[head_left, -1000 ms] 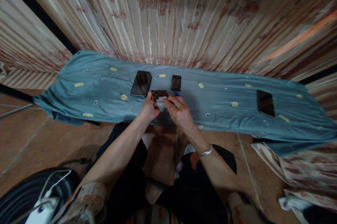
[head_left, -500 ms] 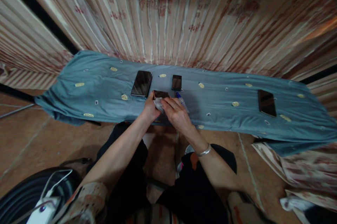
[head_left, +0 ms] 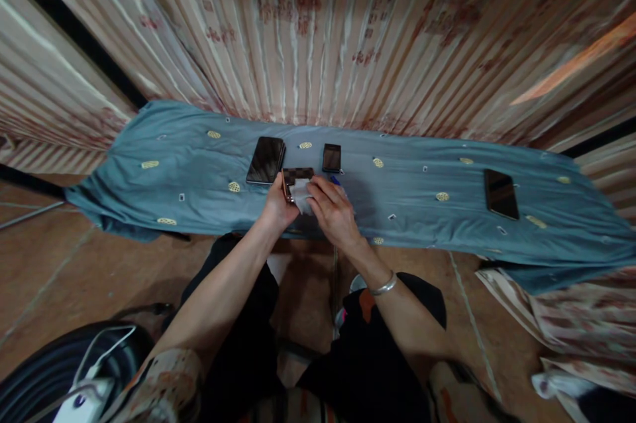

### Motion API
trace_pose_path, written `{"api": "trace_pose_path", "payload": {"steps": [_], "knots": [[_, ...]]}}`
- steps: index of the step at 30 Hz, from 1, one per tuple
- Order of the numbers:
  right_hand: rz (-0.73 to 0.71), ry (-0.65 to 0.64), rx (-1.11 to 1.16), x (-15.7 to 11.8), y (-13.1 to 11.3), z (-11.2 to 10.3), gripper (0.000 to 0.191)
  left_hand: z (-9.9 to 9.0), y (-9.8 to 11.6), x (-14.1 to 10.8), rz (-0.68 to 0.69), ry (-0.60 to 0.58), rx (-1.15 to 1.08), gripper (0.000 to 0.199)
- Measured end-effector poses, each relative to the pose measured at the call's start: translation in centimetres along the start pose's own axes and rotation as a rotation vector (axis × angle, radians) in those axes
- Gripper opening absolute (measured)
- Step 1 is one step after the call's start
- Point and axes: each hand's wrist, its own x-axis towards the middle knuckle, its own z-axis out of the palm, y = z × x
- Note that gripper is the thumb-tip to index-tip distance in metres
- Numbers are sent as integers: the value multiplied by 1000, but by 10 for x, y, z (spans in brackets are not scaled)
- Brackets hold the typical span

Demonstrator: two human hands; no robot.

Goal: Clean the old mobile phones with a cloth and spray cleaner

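My left hand (head_left: 279,205) grips a phone (head_left: 298,173) by its left side, just above the front part of the cloth-covered surface. The phone has a brown checkered face and a gold-coloured edge. Pressed against it is a crumpled pale grey cloth (head_left: 301,192), pinched in the fingers of my right hand (head_left: 334,211), which partly hides the phone. Behind my left hand lies a larger black phone (head_left: 266,160), seemingly stacked on another. A small dark square device (head_left: 332,158) rests beyond my right hand. A blue-tipped object (head_left: 335,180) is mostly hidden behind that hand.
A blue-green cloth (head_left: 412,191) with yellow prints covers the long narrow surface. Another dark phone (head_left: 501,193) lies toward its right end. Pleated curtains (head_left: 318,32) hang close behind. A coiled black hose (head_left: 30,370) and a white power strip (head_left: 84,402) are at lower left.
The phone has tilted in my left hand, so its checkered face and gold edge now show. My right hand has shifted slightly with the cloth against it.
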Motion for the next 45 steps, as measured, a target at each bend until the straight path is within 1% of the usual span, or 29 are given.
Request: {"api": "trace_pose_path", "payload": {"steps": [3, 6, 10, 13, 19, 23, 26, 29, 33, 36, 41, 45], "knots": [[52, -16, 31, -1, -1, 0, 38, 5, 3, -4, 35, 47, -16, 52], [78, -41, 38, -1, 0, -1, 42, 8, 2, -7, 65, 63, -8, 44], [103, -81, 22, 1, 5, -2, 46, 6, -10, -10, 68, 73, 14, 32], [103, -108, -3, 3, 5, -2, 47, 5, -21, -12, 46, 91, 33, 29], [93, -170, -45, 6, 0, -8, 47, 5, -34, -16, 52, 23, 142, 30], [90, -162, -20, 8, 4, -12, 45, 5, -37, -19, 34, 1, 214, 23], [83, -145, 15, 9, 10, -13, 44, 6, -37, -23, 15, 30, 196, 28], [86, -121, 19, 9, 16, -13, 43, 8, -33, -25, 23, 43, 166, 31], [119, -109, -4, 7, 23, -14, 42, 4, -26, -23, 36, 6, 164, 22], [130, -96, -19, 7, 27, -15, 43, 3, -22, -21, 33, -7, 162, 20], [101, -72, -14, 7, 26, -15, 42, 5, -25, -22, 41, -15, 182, 25], [48, -85, 44, 7, 20, -14, 42, 6, -34, -23, 74, 26, 195, 32]]}}
